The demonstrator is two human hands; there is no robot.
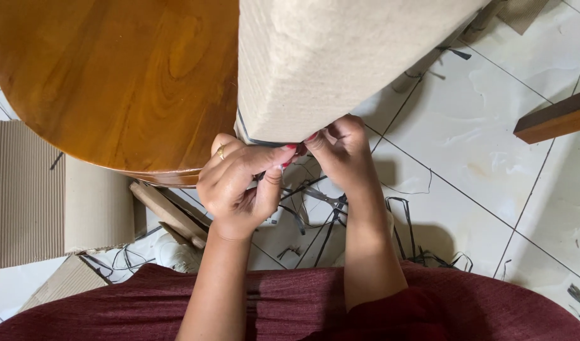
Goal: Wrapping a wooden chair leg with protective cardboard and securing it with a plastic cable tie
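Fingertips (288,150) of both hands meet at the lower edge of a cardboard-wrapped piece (328,57), pinching something small there; what exactly sits between them is too small to tell, though a dark strap (255,140) runs along that same edge, just beside the fingers. On the left hand (239,186) the fingers are curled closed, thumb pressed toward the index finger, and a gold ring (221,151) shows on one finger. On the right hand (343,151) the fingers are likewise bent inward and closed, with the red-painted nails touching the wrapping's rim. Both hands touch each other at the fingertips.

The wrapped piece is covered in pale corrugated cardboard and rises from the hands up to the top of the view, leaning to the right. Just beside it on the left lies a round wooden tabletop (113,82), glossy and honey-brown, whose curved rim passes behind the left hand.

Below the hands, on the white tiled floor (492,145), lie scissors (324,199) among loose scraps of black strapping (403,221). A sheet of corrugated cardboard (24,189) rests at the left edge, and a wooden bar (555,117) enters from the right. A dark red garment (290,303) fills the bottom of the view.
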